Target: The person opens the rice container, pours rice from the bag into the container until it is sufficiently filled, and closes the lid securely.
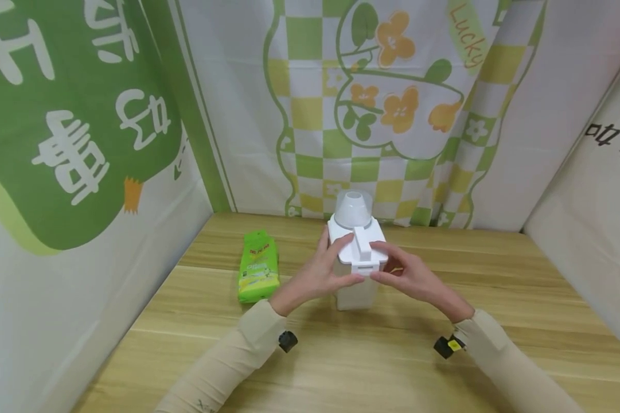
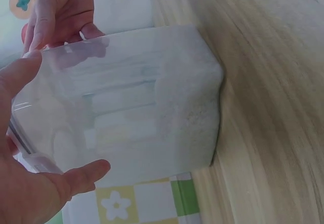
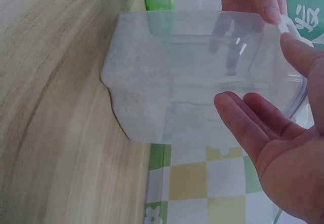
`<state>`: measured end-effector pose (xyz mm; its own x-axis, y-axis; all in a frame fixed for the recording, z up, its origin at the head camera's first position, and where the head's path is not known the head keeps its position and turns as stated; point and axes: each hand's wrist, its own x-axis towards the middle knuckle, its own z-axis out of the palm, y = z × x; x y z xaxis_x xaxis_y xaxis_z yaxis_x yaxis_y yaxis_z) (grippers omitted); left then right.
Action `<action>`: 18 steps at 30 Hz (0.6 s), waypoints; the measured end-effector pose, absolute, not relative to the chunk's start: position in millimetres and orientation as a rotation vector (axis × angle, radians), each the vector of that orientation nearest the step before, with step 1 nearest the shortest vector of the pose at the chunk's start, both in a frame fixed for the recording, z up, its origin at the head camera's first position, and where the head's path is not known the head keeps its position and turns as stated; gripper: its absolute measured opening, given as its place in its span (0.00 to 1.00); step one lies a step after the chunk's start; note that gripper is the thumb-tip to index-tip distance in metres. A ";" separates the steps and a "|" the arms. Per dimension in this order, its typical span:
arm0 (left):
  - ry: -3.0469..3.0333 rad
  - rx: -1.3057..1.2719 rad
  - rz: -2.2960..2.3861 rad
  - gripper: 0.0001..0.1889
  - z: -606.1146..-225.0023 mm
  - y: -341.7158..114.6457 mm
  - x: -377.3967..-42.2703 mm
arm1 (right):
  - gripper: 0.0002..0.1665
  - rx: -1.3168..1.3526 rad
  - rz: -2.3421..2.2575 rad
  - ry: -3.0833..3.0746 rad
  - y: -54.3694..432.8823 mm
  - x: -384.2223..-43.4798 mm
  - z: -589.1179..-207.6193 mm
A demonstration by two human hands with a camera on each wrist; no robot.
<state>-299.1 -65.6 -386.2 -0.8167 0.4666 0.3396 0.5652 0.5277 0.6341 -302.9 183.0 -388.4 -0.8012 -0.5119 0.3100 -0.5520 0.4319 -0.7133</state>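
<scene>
A tall, clear plastic storage container stands upright on the table with its white lid on. The lid has a raised handle and a front latch; a translucent cup sits at its back. White grainy or powdery contents fill the lower part, seen through the wall in both wrist views. My left hand grips the lid's left side, thumb near the latch. On the opposite side, my right hand holds the lid edge, thumb by the latch and a finger beside the handle.
Left of the container lies a bright green packet with yellow print. The wooden table meets a checked green-and-yellow hanging cloth close behind the container. White cloth walls stand on both sides. Small dark cameras sit at the wrists.
</scene>
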 end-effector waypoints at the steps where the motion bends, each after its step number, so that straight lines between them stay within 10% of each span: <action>1: -2.611 -0.896 -1.168 0.44 -386.8 -65.4 -299.3 | 0.36 0.976 1.329 -2.609 182.5 -303.1 -388.9; 18: -2.467 -0.909 -1.107 0.39 -393.0 -64.2 -303.1 | 0.30 0.993 1.293 -2.549 181.0 -304.9 -389.9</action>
